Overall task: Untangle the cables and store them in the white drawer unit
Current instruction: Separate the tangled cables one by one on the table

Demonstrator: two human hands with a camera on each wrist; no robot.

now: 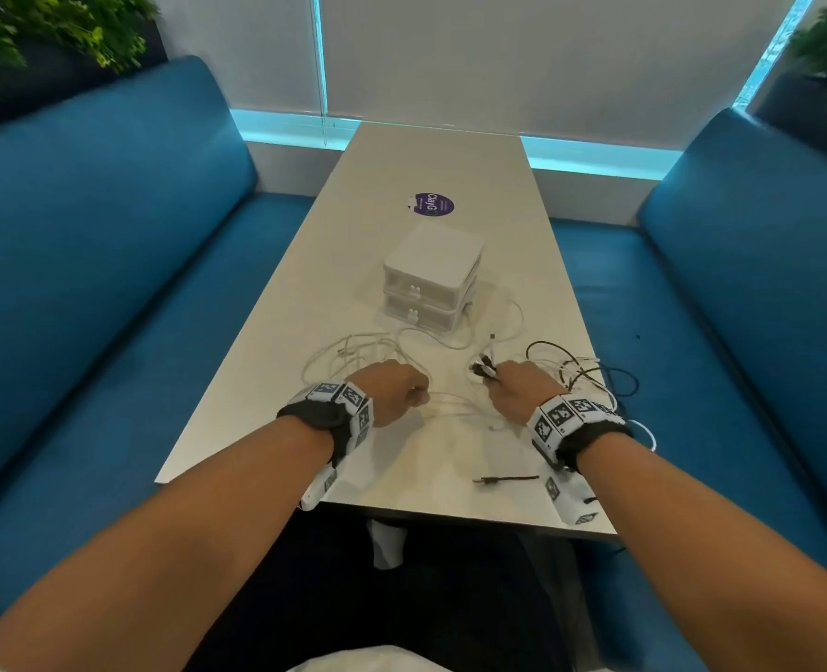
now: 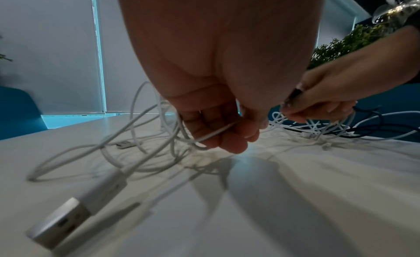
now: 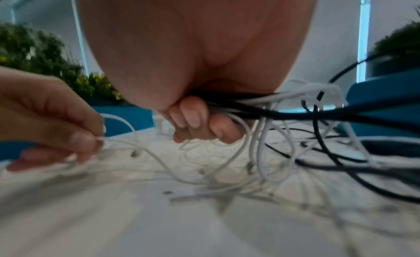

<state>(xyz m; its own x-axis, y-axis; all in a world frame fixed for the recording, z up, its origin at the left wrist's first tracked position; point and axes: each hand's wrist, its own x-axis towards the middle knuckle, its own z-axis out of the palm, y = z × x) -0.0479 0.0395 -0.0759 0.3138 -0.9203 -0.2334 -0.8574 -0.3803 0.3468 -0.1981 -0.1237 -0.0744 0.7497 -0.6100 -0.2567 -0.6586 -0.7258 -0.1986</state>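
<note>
A person sits at a long pale table (image 1: 450, 162) set between two blue bench seats (image 1: 86, 244), both forearms stretched over the near end of it. Toward the middle of the table stands the white drawer unit (image 1: 428, 276), two drawers stacked and both closed, a purple round sticker (image 1: 433, 204) on the tabletop just beyond it. In front of the unit and trailing round its right side, white cables (image 1: 353, 349) sprawl in loose loops, and to the right they knot together with black cables (image 1: 590, 368) near the table's edge. The right hand (image 1: 518, 388) has its fingers curled tight round a bunch of black and white cords, several plug ends (image 1: 486, 363) poking out past the knuckles. The left hand (image 1: 392, 390) is closed over the table, thumb and fingertips (image 2: 234, 144) pinching one thin white strand (image 2: 216, 133) that runs off into the loops. A silver USB plug (image 2: 59, 223) lies flat close under the left wrist, and a short black cable end (image 1: 506, 479) lies alone on the near edge of the table.
</note>
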